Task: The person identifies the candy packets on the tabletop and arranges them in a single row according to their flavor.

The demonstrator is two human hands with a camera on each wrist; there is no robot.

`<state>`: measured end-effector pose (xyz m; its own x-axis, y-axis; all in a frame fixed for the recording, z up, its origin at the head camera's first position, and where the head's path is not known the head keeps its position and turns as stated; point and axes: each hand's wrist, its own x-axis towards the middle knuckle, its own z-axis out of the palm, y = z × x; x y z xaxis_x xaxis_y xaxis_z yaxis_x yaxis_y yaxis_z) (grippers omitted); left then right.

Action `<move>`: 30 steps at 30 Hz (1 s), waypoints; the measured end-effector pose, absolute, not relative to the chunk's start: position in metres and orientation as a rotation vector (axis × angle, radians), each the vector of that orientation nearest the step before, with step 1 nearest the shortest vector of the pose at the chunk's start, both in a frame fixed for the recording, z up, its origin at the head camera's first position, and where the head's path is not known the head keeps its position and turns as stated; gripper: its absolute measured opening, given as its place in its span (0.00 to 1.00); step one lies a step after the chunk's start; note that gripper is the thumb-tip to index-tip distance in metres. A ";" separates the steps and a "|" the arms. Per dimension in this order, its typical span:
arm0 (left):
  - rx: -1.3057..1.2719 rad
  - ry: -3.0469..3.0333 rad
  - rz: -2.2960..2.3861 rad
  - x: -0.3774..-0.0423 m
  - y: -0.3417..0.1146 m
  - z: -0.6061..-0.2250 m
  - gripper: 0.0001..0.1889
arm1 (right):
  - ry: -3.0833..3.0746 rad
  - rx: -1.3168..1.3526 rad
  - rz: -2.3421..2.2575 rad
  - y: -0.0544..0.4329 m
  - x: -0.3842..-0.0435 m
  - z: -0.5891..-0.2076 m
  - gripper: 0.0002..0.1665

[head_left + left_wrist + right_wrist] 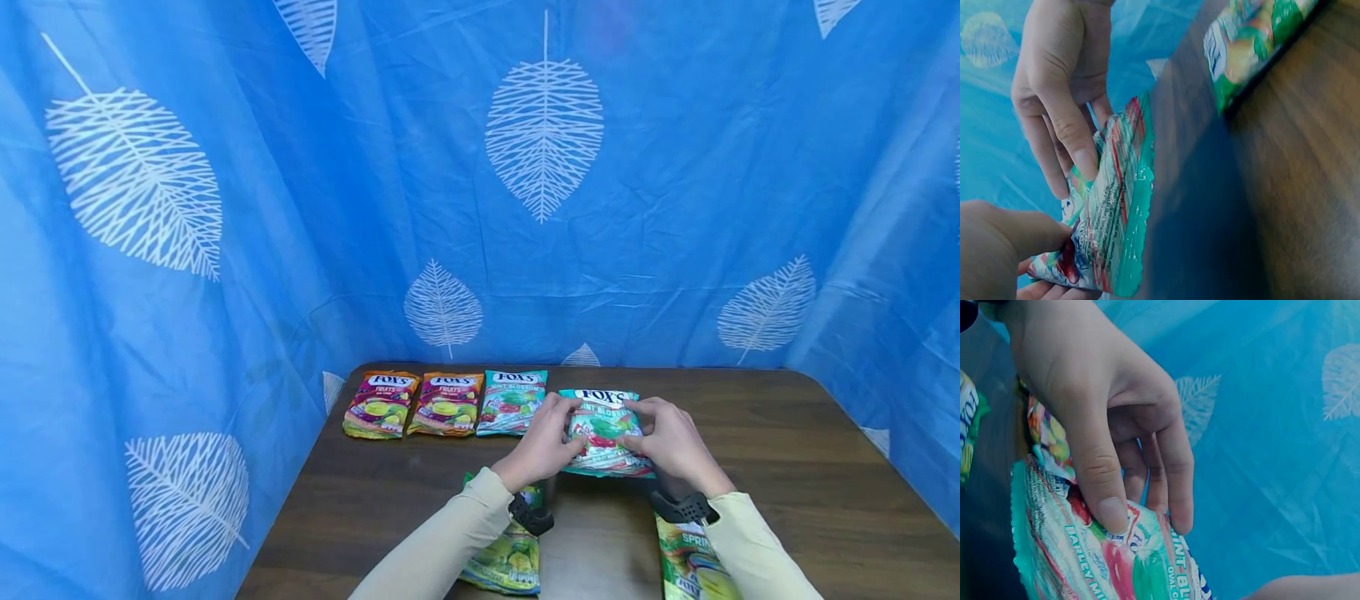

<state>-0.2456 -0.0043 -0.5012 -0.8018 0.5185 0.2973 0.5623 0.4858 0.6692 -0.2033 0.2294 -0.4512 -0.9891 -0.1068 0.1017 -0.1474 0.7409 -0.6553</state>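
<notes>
Both hands hold one teal Fox's Mint Blossom candy bag [604, 433] by its two sides, tilted up over the back half of the table. My left hand [546, 442] grips its left edge, thumb on the front. On the opposite edge, my right hand [674, 440] pinches with the thumb in front and fingers behind. The right wrist view shows the bag's printed front [1129, 569] under that thumb. In the left wrist view, the bag's teal bottom seam [1138, 231] faces the table, with a shadow beneath.
Left of the held bag, a row holds another teal Mint Blossom bag [513, 403] and two Fox's Fruits bags, one in the middle [447, 403], one leftmost [381, 405]. Nearer lie a yellow-green bag [504, 560] under the left forearm and a green Spring bag [693, 562] under the right. A blue curtain [645, 208] surrounds the table.
</notes>
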 end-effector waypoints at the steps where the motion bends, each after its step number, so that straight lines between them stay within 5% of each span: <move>1: -0.967 -2.657 -1.241 -0.256 -0.003 -0.512 0.29 | -2.881 0.211 1.097 0.230 -0.207 -0.452 0.38; 17: -0.858 -2.680 -1.106 -0.345 0.018 -0.584 0.30 | -2.885 0.219 1.129 0.237 -0.261 -0.476 0.36; 30: -0.735 -2.750 -1.089 -0.349 0.025 -0.563 0.29 | -2.913 0.229 1.176 0.238 -0.288 -0.487 0.42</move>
